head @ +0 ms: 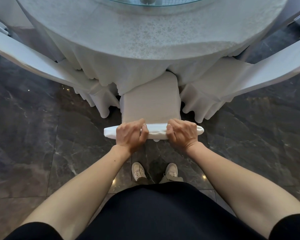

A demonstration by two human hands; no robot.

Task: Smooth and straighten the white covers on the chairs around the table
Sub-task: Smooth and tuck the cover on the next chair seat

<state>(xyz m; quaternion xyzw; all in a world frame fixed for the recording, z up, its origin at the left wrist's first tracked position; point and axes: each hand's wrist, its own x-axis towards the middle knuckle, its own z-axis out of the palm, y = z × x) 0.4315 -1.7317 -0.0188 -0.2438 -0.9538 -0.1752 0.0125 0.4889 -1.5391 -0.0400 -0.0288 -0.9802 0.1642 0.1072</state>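
Note:
Directly below me stands a chair in a white cover [151,101], its seat partly tucked under the hanging tablecloth. The top edge of its covered backrest [157,131] runs left to right in front of me. My left hand [131,134] grips the left part of that top edge, fingers curled over it. My right hand [183,132] grips the right part in the same way. The white fabric between the hands is bunched slightly, and a small fold hangs below the edge.
A round table with a white patterned cloth [145,32] and a glass turntable [156,1] fills the top. White-covered chairs stand at the left [42,61] and right [249,73], angled toward the table. The floor is dark marble [42,135]; my shoes [139,171] are behind the chair.

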